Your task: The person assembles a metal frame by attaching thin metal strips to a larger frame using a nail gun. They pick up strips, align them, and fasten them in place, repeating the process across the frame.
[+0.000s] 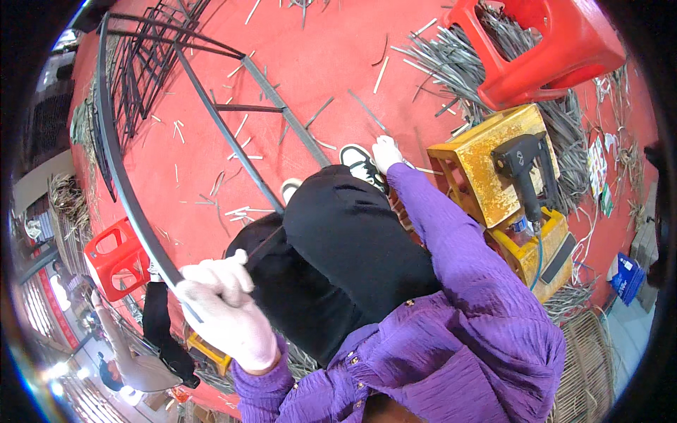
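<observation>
My left hand [229, 310], in a white glove, is closed around the curved outer bar of a dark grey metal frame [211, 106]. The frame has long bars with short cross-pieces and leans against my lap. A thin brownish strand [264, 243] runs from near the left fingers toward my thigh. Reaching low beside my shoe [361, 163], my gloved right hand [386, 153] is closed at the lower end of a thin grey strip [367, 110]. Its fingertips are small and partly hidden.
A yellow step stool [486, 158] at the right carries a black pneumatic tool [522, 166] with a blue hose. Behind it a red plastic stool [557, 53] stands over a heap of grey strips [451, 63]. Another red stool [116, 257] and a co-worker [141, 366] are at the left. Scraps litter the red floor.
</observation>
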`<state>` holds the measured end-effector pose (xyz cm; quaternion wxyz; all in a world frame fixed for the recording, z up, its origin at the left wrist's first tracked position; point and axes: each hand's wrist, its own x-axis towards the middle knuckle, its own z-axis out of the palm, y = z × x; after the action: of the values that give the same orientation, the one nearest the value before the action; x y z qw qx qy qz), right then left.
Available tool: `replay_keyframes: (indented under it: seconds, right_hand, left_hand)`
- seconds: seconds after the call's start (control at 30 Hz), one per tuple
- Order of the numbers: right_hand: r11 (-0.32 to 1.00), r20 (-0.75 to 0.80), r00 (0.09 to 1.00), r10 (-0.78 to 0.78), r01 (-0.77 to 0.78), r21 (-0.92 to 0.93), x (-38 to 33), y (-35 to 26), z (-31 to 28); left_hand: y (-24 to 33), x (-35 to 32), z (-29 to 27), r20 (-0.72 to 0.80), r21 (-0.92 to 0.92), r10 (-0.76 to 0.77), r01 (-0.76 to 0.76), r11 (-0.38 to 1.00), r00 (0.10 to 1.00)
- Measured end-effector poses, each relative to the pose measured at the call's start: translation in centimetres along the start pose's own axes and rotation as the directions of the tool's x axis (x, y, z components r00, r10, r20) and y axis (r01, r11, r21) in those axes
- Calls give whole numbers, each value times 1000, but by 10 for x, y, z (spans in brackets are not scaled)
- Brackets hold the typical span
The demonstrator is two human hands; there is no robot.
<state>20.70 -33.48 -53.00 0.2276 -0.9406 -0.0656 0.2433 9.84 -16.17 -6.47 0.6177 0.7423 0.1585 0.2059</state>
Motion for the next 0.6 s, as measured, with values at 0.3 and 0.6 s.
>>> replay_keyframes:
  seconds: [0.3, 0.6]
  right_hand:
    - [-365, -89, 864, -495, -114, 924, -206, -98, -234]
    - [-136, 237, 496, -835, -604, 785, -328, -160, -250]
  left_hand:
    - [6, -68, -17, -172, 315, 237, -175, 933, 956]
    - [37, -92, -62, 536, -63, -228, 308, 949, 813]
